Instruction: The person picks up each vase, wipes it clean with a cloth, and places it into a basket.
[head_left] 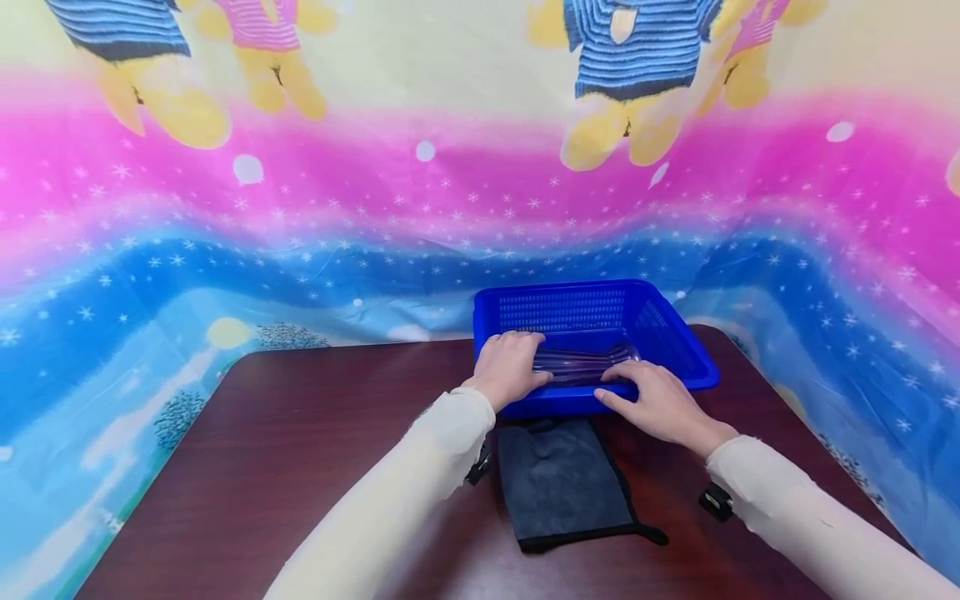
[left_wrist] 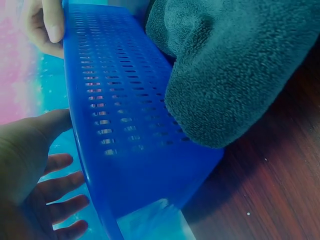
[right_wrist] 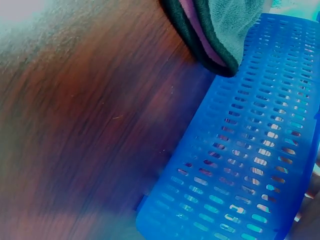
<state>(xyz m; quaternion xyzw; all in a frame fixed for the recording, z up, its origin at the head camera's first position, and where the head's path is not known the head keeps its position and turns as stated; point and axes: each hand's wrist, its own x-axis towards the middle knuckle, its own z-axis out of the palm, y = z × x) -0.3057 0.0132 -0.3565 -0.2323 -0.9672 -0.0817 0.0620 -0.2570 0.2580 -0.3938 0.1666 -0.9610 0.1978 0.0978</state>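
Observation:
A blue plastic basket [head_left: 592, 402] with slotted walls stands on the table, and a clear, ridged plastic-looking item [head_left: 577, 364] lies in it; its exact kind cannot be made out. My left hand [head_left: 507, 367] reaches over the basket's left front rim, beside that item's left end. In the left wrist view its fingers [left_wrist: 65, 189] are spread and loosely bent. At the item's right end is my right hand [head_left: 660, 402], fingers over the front rim and thumb near the rim's outer side. A dark grey fleecy cloth [head_left: 566, 483] with black edging lies in front of the basket.
The brown wooden table [head_left: 337, 450] extends left and forward of the basket. A printed curtain [head_left: 375, 192] hangs behind it and along both sides. Dark wrist straps [head_left: 717, 502] sit under both sleeves.

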